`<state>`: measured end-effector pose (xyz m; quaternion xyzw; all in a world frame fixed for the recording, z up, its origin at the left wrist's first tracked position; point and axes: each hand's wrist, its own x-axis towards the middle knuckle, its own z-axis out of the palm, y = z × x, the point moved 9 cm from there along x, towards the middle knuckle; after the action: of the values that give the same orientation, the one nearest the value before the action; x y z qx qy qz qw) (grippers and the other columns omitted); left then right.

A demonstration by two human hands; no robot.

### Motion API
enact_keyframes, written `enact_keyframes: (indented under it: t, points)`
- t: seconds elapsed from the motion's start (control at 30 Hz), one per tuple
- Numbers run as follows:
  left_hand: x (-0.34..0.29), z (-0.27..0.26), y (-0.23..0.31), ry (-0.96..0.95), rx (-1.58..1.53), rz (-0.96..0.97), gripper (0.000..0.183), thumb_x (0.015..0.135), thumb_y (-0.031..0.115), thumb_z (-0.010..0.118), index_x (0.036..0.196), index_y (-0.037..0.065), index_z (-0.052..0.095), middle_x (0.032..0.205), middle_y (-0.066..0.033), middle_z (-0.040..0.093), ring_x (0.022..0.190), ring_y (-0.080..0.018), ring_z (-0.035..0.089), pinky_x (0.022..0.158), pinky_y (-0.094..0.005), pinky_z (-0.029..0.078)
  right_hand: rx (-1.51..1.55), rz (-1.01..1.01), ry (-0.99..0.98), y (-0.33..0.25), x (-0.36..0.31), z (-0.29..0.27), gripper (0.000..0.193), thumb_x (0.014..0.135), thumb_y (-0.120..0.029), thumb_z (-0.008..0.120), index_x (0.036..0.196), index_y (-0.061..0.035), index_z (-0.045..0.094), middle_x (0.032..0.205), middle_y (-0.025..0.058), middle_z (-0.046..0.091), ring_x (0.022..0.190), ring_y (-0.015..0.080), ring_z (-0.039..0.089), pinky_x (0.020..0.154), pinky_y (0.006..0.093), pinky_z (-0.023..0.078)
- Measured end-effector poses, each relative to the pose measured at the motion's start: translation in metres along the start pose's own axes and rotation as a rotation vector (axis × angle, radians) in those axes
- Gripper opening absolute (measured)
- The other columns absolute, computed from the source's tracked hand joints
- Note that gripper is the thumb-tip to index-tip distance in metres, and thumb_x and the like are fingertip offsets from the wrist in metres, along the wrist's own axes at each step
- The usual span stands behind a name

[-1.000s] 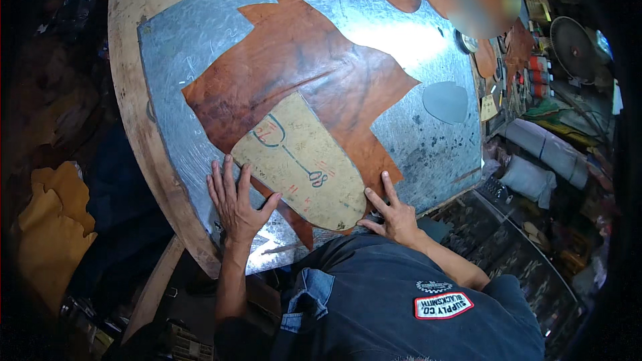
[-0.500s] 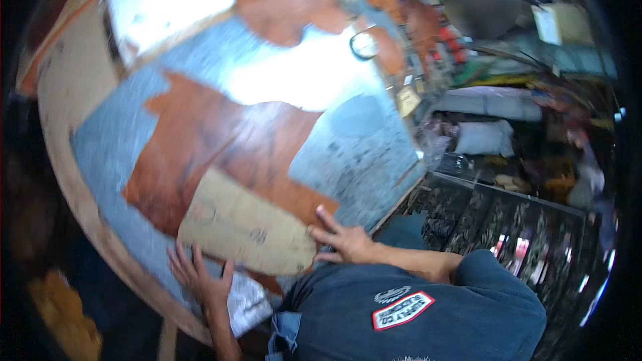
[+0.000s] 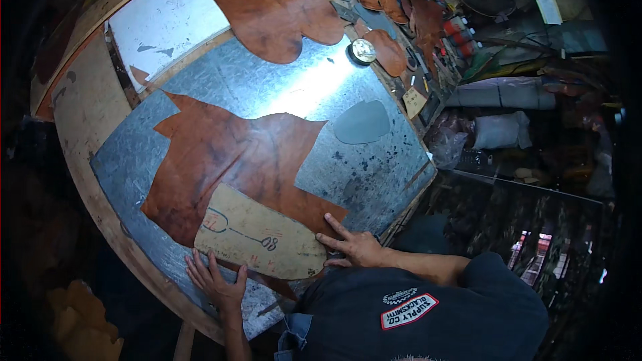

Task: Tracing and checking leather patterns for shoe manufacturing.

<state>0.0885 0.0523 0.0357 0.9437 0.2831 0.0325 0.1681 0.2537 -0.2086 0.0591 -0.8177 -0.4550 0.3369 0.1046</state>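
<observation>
A beige cardboard pattern piece (image 3: 241, 227), rounded at one end and marked with pen lines, lies flat on a brown leather hide (image 3: 227, 140). My left hand (image 3: 217, 285) is open, fingers spread, its fingertips at the near-left edge of the pattern. At the rounded right end rests my right hand (image 3: 358, 247), also open. Its index finger reaches onto the leather, and the other fingers touch the pattern's edge. Under the hide is a grey metal sheet (image 3: 361, 174) on the table. A strip of leather shows below the pattern, partly hidden by my body.
A grey oval piece (image 3: 362, 122) lies right of the hide. Farther off are a round tin (image 3: 362, 52), a cut leather piece (image 3: 274, 13) on a white board (image 3: 167, 20), and cluttered tools. Plastic-wrapped bundles (image 3: 501, 130) sit at the right.
The whole scene has shifted slightly right and down in the view, and the blur has gone. Both hands stay by the pattern's edges, with little movement relative to it.
</observation>
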Motion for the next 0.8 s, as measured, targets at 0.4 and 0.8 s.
enact_keyframes:
  t: [0.4, 0.8]
  points:
    - [-0.0031, 0.0065, -0.0028, -0.017, 0.016, -0.002, 0.083, 0.074, 0.052, 0.074, 0.136, 0.007, 0.044, 0.148, -0.0263, 0.032, 0.139, -0.0486, 0.024, 0.110, -0.0634, 0.020, 0.035, -0.001, -0.007, 0.0014, -0.0004, -0.0005, 0.073, 0.083, -0.044, 0.071, 0.145, -0.0254, 0.039, 0.157, 0.0229, 0.016, 0.084, 0.0341, 0.069, 0.068, 0.0395, 0.058]
    - [-0.0014, 0.0028, -0.0008, -0.037, -0.014, -0.019, 0.082, 0.073, 0.046, 0.076, 0.137, 0.007, 0.043, 0.149, -0.0255, 0.029, 0.140, -0.0475, 0.022, 0.111, -0.0637, 0.018, 0.014, -0.004, -0.045, 0.0046, -0.0032, 0.0079, 0.073, 0.084, -0.046, 0.070, 0.146, -0.0305, 0.036, 0.157, 0.0224, 0.014, 0.084, 0.0345, 0.069, 0.064, 0.0408, 0.057]
